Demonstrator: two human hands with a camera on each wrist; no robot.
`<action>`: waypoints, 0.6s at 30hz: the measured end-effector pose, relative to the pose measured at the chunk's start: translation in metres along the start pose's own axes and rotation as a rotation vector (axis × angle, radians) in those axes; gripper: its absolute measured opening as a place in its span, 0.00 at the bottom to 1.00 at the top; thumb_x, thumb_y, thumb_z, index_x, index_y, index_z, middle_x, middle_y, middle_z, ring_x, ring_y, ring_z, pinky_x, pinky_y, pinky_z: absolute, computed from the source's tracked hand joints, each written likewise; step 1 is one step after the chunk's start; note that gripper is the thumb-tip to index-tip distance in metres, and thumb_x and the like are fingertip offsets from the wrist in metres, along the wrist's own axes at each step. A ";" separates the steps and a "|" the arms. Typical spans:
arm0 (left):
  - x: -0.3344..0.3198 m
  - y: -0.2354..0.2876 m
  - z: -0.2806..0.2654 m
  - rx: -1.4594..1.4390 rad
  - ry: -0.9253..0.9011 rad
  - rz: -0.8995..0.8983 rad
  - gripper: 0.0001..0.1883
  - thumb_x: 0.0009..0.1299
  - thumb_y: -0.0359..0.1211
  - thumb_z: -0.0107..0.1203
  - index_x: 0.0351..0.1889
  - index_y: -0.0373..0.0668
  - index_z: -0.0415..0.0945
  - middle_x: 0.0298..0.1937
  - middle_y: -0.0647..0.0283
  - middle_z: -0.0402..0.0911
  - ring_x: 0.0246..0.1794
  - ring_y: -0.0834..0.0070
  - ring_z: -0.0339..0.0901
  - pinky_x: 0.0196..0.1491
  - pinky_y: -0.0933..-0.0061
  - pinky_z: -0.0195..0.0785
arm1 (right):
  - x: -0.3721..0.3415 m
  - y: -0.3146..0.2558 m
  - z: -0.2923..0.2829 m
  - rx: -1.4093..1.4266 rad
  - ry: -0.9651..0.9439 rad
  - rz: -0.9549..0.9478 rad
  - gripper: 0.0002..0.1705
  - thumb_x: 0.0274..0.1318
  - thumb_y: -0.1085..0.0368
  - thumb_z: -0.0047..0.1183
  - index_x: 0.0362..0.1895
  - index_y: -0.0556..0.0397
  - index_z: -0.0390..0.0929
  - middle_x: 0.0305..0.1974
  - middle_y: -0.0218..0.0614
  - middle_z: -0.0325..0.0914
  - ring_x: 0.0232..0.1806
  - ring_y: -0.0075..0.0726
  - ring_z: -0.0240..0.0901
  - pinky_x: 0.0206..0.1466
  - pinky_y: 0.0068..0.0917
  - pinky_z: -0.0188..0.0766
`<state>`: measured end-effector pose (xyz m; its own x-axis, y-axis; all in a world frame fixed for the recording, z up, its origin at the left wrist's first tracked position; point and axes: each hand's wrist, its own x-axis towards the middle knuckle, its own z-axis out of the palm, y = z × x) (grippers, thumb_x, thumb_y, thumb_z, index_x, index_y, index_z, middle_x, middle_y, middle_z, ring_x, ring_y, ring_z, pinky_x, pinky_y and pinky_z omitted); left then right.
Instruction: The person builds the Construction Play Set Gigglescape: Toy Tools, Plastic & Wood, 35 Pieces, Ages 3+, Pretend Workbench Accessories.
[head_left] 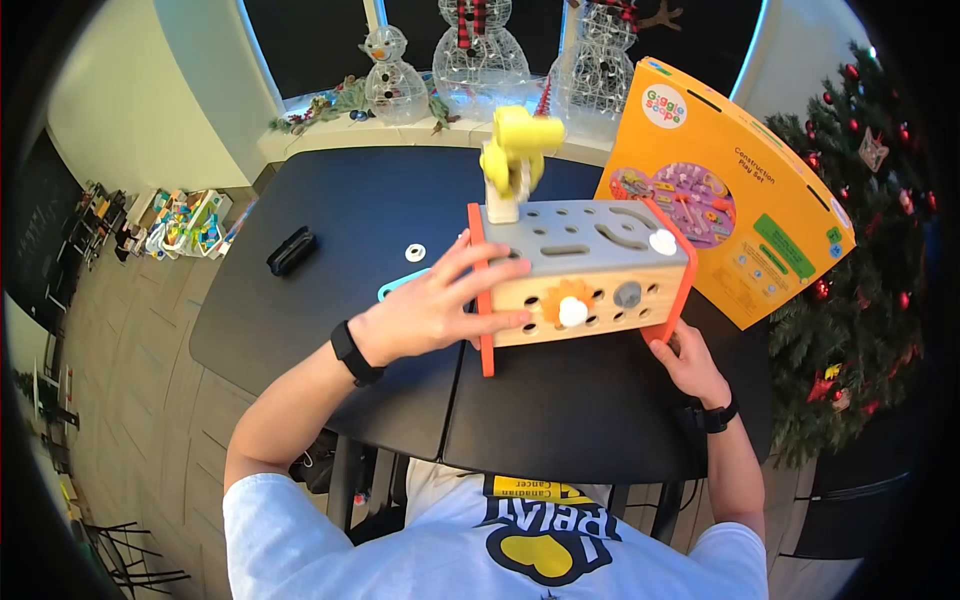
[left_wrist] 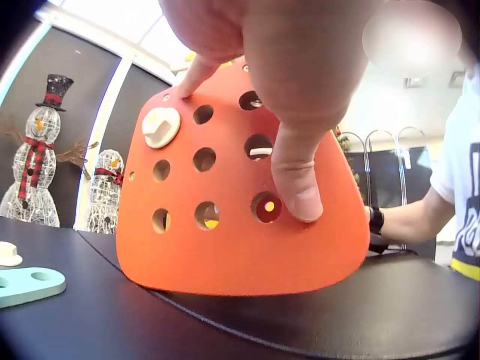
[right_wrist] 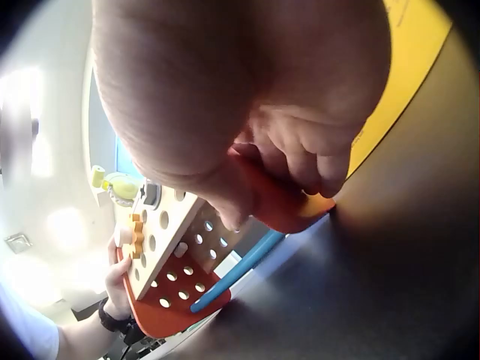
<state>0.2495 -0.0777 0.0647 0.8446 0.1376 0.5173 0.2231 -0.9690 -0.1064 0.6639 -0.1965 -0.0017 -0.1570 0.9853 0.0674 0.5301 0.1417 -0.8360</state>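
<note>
Two orange panels (left_wrist: pixel 202 259) are gripped, left fingers (head_left: pixel 490 281) spread, right fingers (right_wrist: pixel 304 165) curled.

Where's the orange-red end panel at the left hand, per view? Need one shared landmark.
Head: orange-red end panel near the picture's centre, seen almost edge-on, partly covered.
Left wrist: large, face-on, filling the middle.
Right wrist: lower left, smaller, holes visible.
Shared landmark: the left hand, at the panel in all three: left in head, top in left wrist, far left in right wrist.

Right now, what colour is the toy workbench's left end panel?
Orange-red end panel, clearest in left wrist view.
</note>
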 end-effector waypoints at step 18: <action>0.007 -0.077 -0.003 -1.086 -0.154 -0.542 0.36 0.54 0.27 0.79 0.65 0.47 0.83 0.79 0.55 0.62 0.75 0.60 0.68 0.74 0.57 0.68 | 0.004 -0.037 0.006 -0.047 0.124 -0.048 0.28 0.76 0.59 0.55 0.69 0.64 0.67 0.43 0.44 0.85 0.42 0.29 0.81 0.51 0.26 0.76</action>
<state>0.2368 -0.0022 0.0788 0.8340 0.5279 0.1607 0.1042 -0.4367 0.8936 0.6381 -0.1981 0.0264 -0.0803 0.9810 0.1764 0.5634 0.1907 -0.8039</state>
